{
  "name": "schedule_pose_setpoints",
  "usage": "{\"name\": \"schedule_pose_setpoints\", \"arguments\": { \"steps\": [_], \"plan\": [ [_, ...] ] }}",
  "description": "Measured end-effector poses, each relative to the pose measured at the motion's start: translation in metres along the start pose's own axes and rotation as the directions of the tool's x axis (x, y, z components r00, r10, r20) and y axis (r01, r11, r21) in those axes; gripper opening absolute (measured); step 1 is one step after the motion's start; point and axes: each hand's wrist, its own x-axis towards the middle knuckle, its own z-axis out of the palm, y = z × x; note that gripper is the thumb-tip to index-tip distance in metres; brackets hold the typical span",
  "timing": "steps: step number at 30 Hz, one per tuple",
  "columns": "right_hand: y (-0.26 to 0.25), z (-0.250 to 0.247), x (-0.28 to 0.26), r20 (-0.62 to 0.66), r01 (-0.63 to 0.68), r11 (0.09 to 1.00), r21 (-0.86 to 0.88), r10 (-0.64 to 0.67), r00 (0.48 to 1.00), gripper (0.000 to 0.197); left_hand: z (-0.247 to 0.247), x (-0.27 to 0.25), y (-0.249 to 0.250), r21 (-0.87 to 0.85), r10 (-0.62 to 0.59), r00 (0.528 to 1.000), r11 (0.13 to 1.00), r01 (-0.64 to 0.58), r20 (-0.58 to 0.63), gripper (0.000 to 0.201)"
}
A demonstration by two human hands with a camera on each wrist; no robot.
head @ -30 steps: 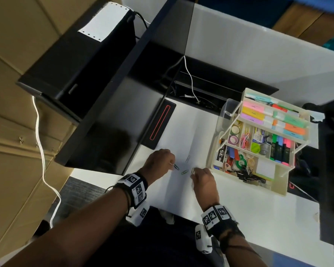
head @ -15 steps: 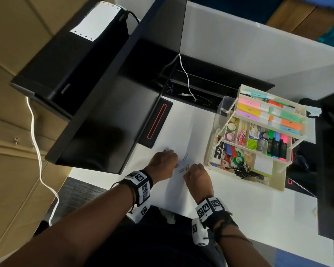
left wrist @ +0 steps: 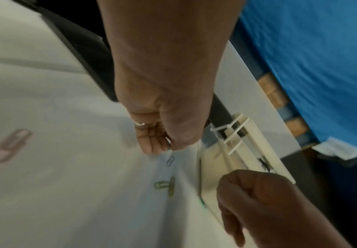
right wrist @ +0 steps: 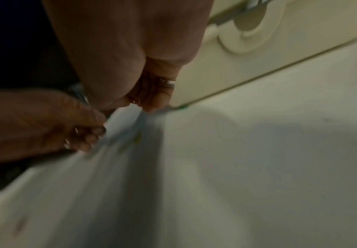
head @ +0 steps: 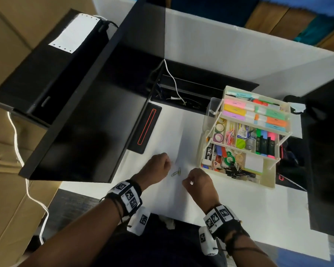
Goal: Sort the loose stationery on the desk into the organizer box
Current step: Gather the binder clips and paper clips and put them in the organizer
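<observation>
Paper clips [head: 176,173], two greenish ones crossed and touching, lie on the white counter [head: 249,205] between both hands. In the left wrist view a third small clip [left wrist: 170,160] lies just below the left fingertips, and a pink clip [left wrist: 8,145] lies well apart at 9 o'clock, blurred. The left hand [head: 156,167] sits at 9 o'clock of the crossed pair, fingers curled, thumb and fingertips pinched together on something thin and dark; what it is I cannot tell. The right hand [head: 198,183] sits at 4 o'clock of the pair, fingers curled in a loose fist; whether it holds anything I cannot tell. The organizer box [head: 266,181], cream with its tiers folded open, stands at 2 o'clock of the hands, holding highlighters [head: 237,109], markers, tape rolls and binder clips [head: 237,170].
</observation>
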Motion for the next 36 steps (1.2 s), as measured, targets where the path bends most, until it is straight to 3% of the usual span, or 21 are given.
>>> {"name": "schedule_pose_setpoints", "arguments": {
  "steps": [4,6,8,11,15,20,24,27,29,31,33,36],
  "plan": [
    [-0.012,-0.068,0.004,-0.257,0.026,0.983,0.179,0.021,0.966,0.019,-0.01,0.012,0.035,-0.279,-0.054,0.988,0.96,0.011,-0.148,0.014],
    [-0.009,-0.108,0.02,-0.374,-0.005,0.962,0.275,0.112,0.921,0.017,-0.012,0.02,0.061,-0.35,-0.031,0.98,0.936,-0.041,-0.199,0.01],
    [-0.001,-0.137,0.039,-0.453,-0.03,0.967,0.253,0.146,0.879,0.02,-0.012,0.03,0.091,-0.375,0.016,0.968,0.92,-0.113,-0.252,0.006],
    [0.014,-0.147,0.069,-0.427,-0.068,0.979,0.191,0.146,0.892,0.017,-0.007,0.049,0.133,-0.379,0.064,0.95,0.907,-0.183,-0.305,0.007],
    [0.045,-0.139,0.084,-0.365,-0.028,0.999,0.039,0.04,0.93,0.03,0.011,0.078,0.176,-0.34,0.08,0.947,0.921,-0.19,-0.312,0.006],
    [0.054,-0.138,0.057,-0.466,0.104,0.995,0.01,-0.088,0.881,0.006,0.031,0.096,0.191,-0.25,0.128,0.946,0.946,-0.207,-0.298,0.005],
    [0.063,-0.133,0.031,-0.498,0.103,0.995,0.003,-0.088,0.863,0.01,0.024,0.086,0.179,-0.256,0.189,0.92,0.924,-0.285,-0.343,0.012],
    [0.06,-0.126,0.01,-0.465,0.095,0.995,0.037,-0.067,0.883,0.01,0.005,0.065,0.143,-0.33,0.164,0.902,0.892,-0.308,-0.398,0.014],
    [0.047,-0.115,-0.002,-0.405,0.147,0.988,0.046,-0.116,0.907,0.012,-0.003,0.054,0.102,-0.276,0.145,0.91,0.924,-0.265,-0.388,0.018],
    [0.033,-0.093,-0.008,-0.298,0.23,0.971,0.061,-0.202,0.933,0.015,-0.005,0.049,0.06,-0.093,0.157,0.95,0.978,-0.188,-0.269,0.035],
    [0.023,-0.064,-0.01,-0.156,0.266,0.961,0.08,-0.252,0.955,0.021,-0.004,0.046,0.032,0.122,0.206,0.978,0.972,-0.2,-0.04,0.061],
    [0.017,-0.018,-0.004,0.076,0.248,0.969,0.017,-0.249,0.966,0.035,0.002,0.042,0.012,0.292,0.291,0.946,0.901,-0.321,0.141,0.076]
  ]
}}
